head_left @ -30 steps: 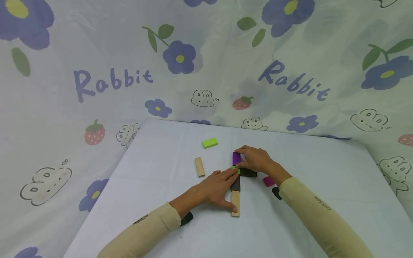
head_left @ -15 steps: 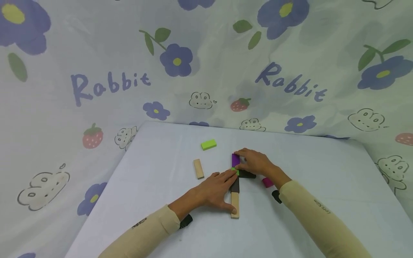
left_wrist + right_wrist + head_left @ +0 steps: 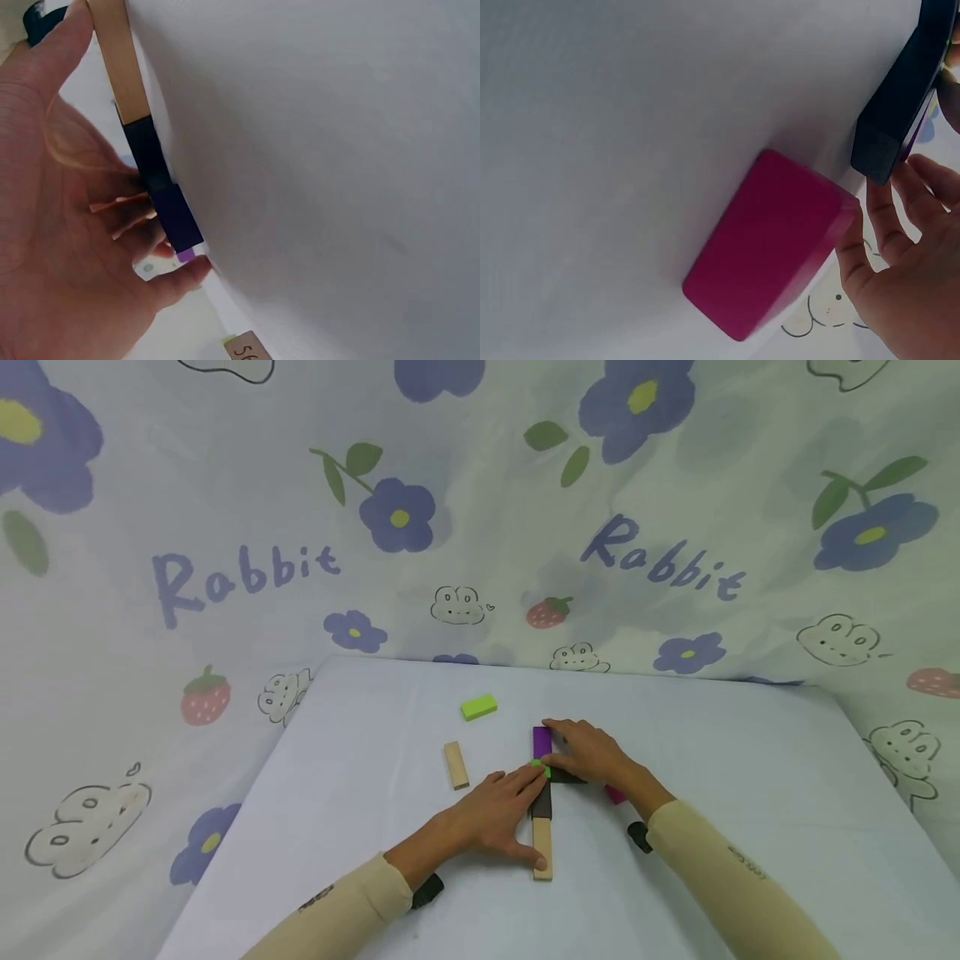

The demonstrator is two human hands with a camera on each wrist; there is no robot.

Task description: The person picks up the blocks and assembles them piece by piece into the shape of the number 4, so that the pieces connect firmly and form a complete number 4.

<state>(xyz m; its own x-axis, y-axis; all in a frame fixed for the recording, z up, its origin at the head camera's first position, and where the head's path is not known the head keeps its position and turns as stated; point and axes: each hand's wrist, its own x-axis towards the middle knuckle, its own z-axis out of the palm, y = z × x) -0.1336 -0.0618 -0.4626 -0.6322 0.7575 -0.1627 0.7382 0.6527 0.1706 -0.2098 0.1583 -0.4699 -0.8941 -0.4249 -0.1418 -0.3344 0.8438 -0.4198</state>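
A row of flat blocks runs away from the person on the white table. It has a wooden block [image 3: 542, 852] nearest, then a dark block [image 3: 542, 803], a small green face [image 3: 538, 768] and a purple block [image 3: 542, 742] at the far end. Another dark block [image 3: 572, 776] juts right from the row. My left hand [image 3: 495, 817] lies along the row's left side, fingers stretched to the green part and thumb on the wooden block. Across the purple block's length, my right hand [image 3: 592, 755] pinches it between thumb and fingertips. A magenta block [image 3: 769, 244] lies beside that hand.
A lime block [image 3: 479, 707] and a loose wooden block [image 3: 456, 766] lie left of the row. Black wrist cameras show at the left forearm [image 3: 426, 890] and right forearm [image 3: 640, 836]. A patterned cloth [image 3: 450, 493] hangs behind the table.
The head view has tilted up slightly, so everything sits lower in it. Both hands keep their places on the blocks, and the right forearm now covers more of the magenta block.
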